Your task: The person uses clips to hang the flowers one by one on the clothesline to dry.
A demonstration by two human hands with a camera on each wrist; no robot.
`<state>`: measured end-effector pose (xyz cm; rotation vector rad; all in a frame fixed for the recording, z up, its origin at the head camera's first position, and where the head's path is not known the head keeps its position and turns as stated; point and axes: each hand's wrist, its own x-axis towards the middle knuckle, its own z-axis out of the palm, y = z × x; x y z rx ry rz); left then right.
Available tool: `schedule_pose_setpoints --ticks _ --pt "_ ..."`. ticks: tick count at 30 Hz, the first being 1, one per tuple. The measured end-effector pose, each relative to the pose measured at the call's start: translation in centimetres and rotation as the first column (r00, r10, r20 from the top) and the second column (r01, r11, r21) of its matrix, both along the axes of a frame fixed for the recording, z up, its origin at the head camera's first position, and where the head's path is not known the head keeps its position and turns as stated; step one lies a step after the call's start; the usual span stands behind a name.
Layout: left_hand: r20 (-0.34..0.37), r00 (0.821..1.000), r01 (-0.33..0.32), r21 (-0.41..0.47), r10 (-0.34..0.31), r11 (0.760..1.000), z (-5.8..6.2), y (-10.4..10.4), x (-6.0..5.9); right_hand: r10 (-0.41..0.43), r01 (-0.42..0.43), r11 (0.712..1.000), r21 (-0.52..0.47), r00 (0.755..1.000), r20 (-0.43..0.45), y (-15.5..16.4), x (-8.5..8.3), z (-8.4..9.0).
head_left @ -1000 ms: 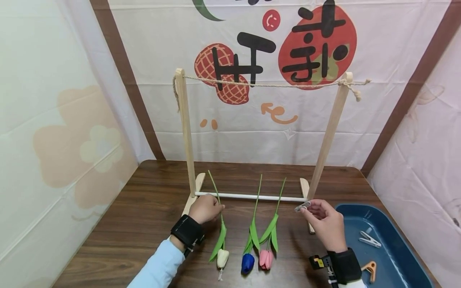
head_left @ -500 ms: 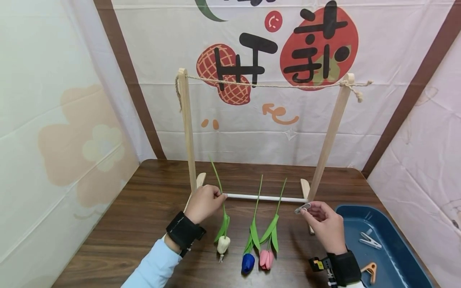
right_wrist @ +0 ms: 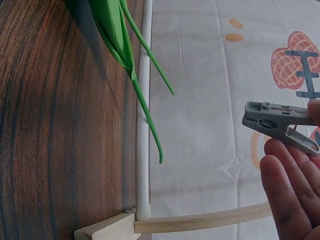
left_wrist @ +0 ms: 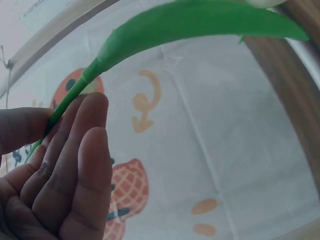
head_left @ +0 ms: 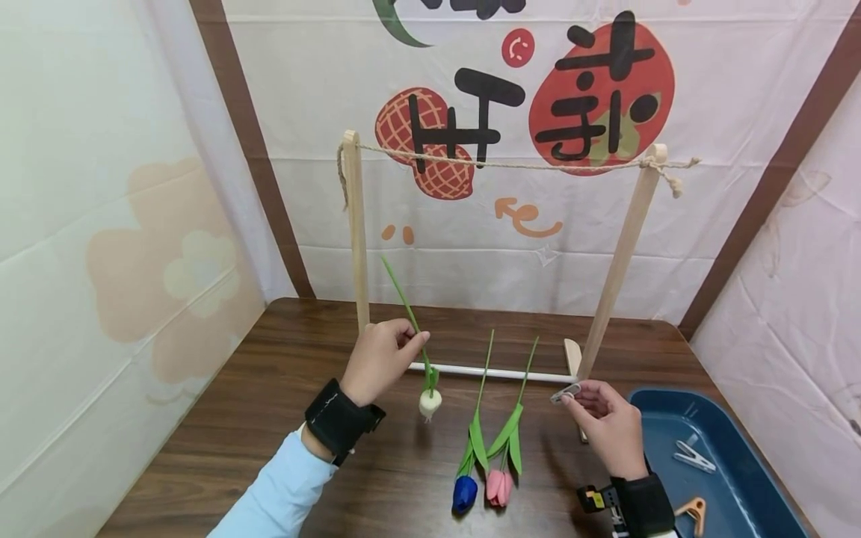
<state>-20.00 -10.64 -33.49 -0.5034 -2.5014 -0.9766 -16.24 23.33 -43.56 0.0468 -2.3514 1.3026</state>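
My left hand (head_left: 382,357) pinches the green stem of a white tulip (head_left: 430,404), held over the table with its bloom hanging down and its stem end pointing up and away. In the left wrist view the stem (left_wrist: 70,97) runs between thumb and fingers, below a broad green leaf (left_wrist: 190,22). Between thumb and fingers of my right hand (head_left: 610,426) is a grey clothespin (right_wrist: 280,121), its jaws closed on nothing. A blue tulip (head_left: 464,494) and a pink tulip (head_left: 498,487) lie side by side on the table, their stems across a white rod (head_left: 511,374).
A wooden stand has a left post (head_left: 355,232) and a right post (head_left: 620,265), with a rope (head_left: 511,165) tied between their tops. At right, a blue tray (head_left: 747,478) contains a light grey clothespin (head_left: 694,456) and an orange clothespin (head_left: 694,512). Printed cloth hangs behind.
My left hand has lifted the white tulip off the table, moving up and away towards the stand. My right hand stays almost in place with the clothespin.
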Motion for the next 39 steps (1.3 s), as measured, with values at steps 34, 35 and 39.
schedule_pose_setpoints --ticks 34,35,39 --pt "-0.296 0.955 0.029 -0.01 -0.031 1.0 8.8 -1.0 -4.2 0.017 -0.017 1.0 0.003 0.997 -0.081 0.7 -0.2 -0.6" --pt "-0.297 0.955 0.025 -0.012 -0.028 1.0 9.0 -1.0 -4.3 0.021 -0.021 1.0 0.006 0.995 -0.101 1.2 -0.8 -1.7" --pt "-0.289 0.957 0.017 -0.016 -0.021 1.0 9.5 -1.3 -5.0 0.005 0.003 0.998 0.058 0.991 -0.137 3.6 -3.7 -7.6"
